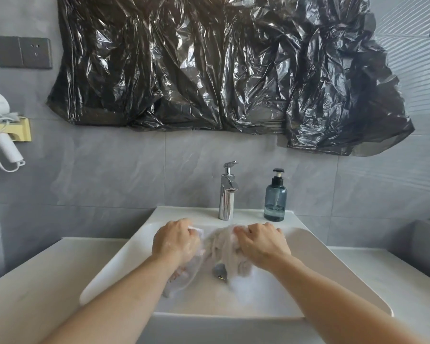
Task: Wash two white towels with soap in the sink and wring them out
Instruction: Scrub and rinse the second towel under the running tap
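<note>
There is a single view, from a wide-angle camera on the person's head. It looks forward and slightly down, square to the wall (124,175) behind the sink (114,264). It sits close: both forearms enter from 5 and 7 o'clock and reach to mid-frame. The sink fills the lower third, with the tap (227,192) just right of centre. The wall fills the upper two thirds, plastic sheet (221,65) at 12 o'clock. The wide lens bends straight edges near the borders. No second view shares the scene.
</note>
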`<action>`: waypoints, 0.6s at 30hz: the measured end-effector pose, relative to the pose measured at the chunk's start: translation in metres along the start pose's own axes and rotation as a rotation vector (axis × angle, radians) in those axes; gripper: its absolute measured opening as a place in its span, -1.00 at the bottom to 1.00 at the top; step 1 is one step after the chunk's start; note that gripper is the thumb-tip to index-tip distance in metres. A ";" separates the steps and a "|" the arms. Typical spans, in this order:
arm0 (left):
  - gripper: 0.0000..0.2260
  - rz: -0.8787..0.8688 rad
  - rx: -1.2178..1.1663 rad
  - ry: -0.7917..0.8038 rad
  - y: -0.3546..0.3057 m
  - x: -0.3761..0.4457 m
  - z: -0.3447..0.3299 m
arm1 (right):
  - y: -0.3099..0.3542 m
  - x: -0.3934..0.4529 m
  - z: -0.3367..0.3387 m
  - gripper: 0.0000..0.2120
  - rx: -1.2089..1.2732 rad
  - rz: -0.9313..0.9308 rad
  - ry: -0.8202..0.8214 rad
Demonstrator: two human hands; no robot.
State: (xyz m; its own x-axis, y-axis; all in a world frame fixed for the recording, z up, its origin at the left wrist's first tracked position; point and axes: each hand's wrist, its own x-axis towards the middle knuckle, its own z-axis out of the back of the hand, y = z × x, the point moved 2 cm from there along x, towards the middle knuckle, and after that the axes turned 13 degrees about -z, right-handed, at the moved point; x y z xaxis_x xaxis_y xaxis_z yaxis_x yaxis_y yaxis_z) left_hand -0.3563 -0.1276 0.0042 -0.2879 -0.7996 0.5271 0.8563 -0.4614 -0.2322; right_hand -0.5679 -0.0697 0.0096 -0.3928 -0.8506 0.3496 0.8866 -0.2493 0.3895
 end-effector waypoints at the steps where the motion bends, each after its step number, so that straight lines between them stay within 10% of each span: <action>1: -0.77 -0.007 0.012 0.071 0.001 -0.002 -0.002 | 0.002 -0.002 -0.003 -0.58 -0.053 0.030 0.017; 12: -0.65 -0.261 -0.060 0.294 -0.022 -0.011 -0.016 | 0.004 -0.002 -0.004 -0.94 0.264 0.283 0.086; 18: -0.85 -0.336 -0.039 -0.068 -0.018 -0.004 -0.007 | -0.006 0.007 -0.004 -0.80 0.364 0.105 0.099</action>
State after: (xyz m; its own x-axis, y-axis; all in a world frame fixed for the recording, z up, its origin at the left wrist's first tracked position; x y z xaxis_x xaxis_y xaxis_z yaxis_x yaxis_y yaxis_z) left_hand -0.3731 -0.1189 0.0009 -0.5207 -0.5733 0.6326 0.7008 -0.7102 -0.0668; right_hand -0.5748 -0.0759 0.0060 -0.2628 -0.9079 0.3264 0.7690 0.0072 0.6392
